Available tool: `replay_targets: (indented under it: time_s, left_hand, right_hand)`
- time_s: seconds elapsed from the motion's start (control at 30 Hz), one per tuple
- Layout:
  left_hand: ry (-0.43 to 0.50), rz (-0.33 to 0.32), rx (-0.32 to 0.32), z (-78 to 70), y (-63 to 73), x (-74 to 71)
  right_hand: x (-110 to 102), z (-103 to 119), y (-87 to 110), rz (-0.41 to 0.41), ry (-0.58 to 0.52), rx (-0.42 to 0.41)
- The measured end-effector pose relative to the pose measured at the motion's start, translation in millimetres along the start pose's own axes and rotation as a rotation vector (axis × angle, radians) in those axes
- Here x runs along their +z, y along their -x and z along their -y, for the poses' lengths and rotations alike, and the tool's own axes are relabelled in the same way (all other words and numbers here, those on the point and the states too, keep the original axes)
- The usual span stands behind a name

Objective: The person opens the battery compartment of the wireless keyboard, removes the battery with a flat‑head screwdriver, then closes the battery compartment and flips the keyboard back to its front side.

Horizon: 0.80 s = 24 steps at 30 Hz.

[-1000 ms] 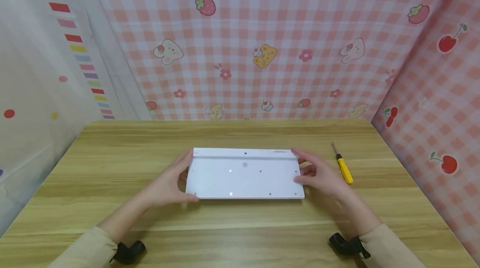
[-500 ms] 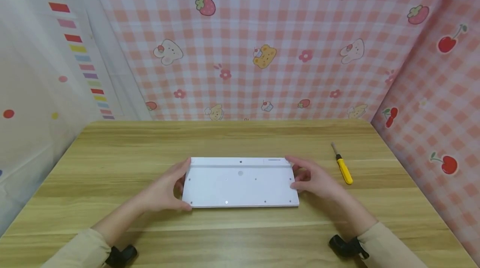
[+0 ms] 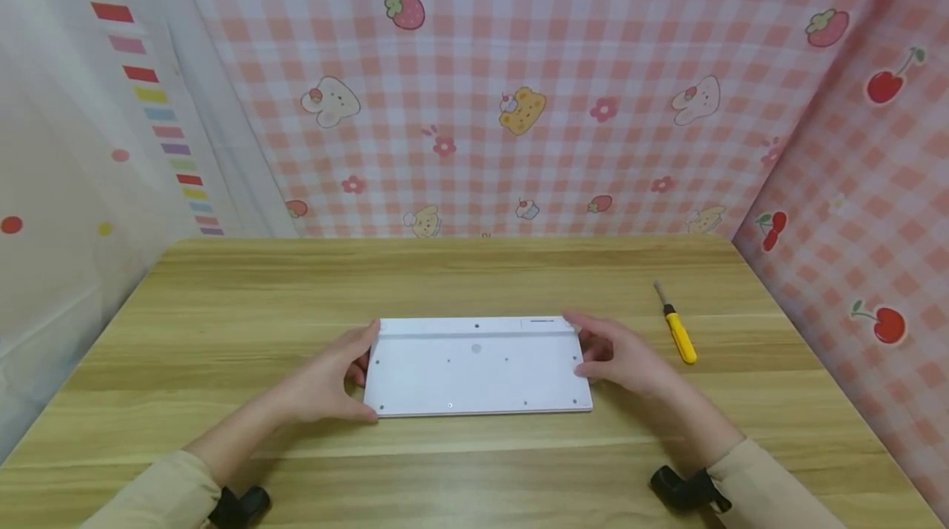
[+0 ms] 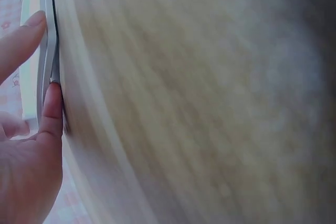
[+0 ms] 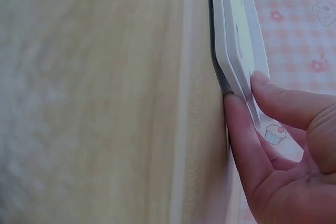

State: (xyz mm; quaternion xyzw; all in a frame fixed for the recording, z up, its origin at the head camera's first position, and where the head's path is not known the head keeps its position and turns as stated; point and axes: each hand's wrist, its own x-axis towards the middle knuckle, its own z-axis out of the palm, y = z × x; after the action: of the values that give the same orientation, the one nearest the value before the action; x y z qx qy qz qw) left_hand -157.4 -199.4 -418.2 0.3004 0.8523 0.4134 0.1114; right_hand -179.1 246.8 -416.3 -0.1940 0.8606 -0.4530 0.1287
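A flat white keyboard (image 3: 478,376) lies bottom side up over the middle of the table, dotted with several small screws and a raised strip along its far edge. Its left end is held by my left hand (image 3: 337,376), thumb at the near corner and fingers at the far one. My right hand (image 3: 623,356) grips the right end. In the left wrist view, a fingertip (image 4: 52,103) tucks beneath the keyboard's edge (image 4: 48,40). The right wrist view has the thumb (image 5: 273,95) on the upper face and a finger under the edge, close over the wood. The key side is hidden.
A screwdriver (image 3: 680,335) with a yellow handle lies to the right of my right hand, its tip pointing away. Pink checked cloth (image 3: 482,142) hangs behind the wooden table (image 3: 474,273) and along its right side. Black wrist mounts (image 3: 685,489) sit at both sleeves.
Both hands have brought the keyboard nearer to me and slightly left, and down towards the table. Over the last half second it has shifted only a little. The screwdriver has stayed put.
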Motion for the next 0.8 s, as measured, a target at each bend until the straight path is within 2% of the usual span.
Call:
replay_targets:
  time_s: [0.3,0.8]
  left_hand:
    - [0.006,0.003,0.031,6.9,-0.1,-0.2]
    - [0.003,0.018,0.012,4.8,-0.5,-0.8]
  right_hand:
    - [0.0,-2.3,-0.8,0.005,0.002,-0.012]
    - [-0.1,-4.6,-2.4,0.012,0.036,-0.006]
